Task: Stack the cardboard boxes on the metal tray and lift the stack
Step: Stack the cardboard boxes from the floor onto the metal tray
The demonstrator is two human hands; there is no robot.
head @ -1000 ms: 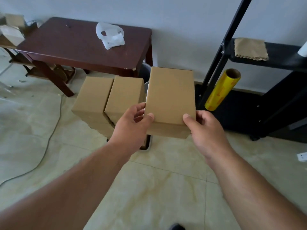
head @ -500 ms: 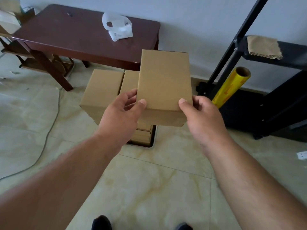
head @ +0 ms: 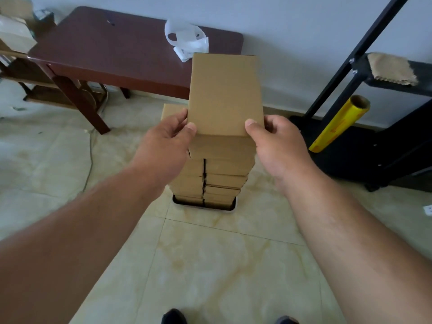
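Right now both hands grip one cardboard box by its near end, held over the stack of boxes. The left hand closes on the box's left edge, thumb on the top face near the corner and fingers curled against the side. The right hand mirrors it on the right edge, thumb pressed on top, fingers wrapped round the side. The box's long side runs away from the person, toward the wall.

Beneath it, the stack rises in two columns side by side, a dark seam between them, several layers deep. Whether the held box already rests on the top layer or hangs just above it cannot be told from this view. The corner of another box on the left column shows past the left hand's fingers.

The stack stands on the metal tray, whose pale rim peeks out at the bottom on the tiled floor.

Behind, a dark wooden tabletop carries a white plastic bag. To the right, a yellow roll of film leans against a black rack, and a tan cloth lies on its shelf.
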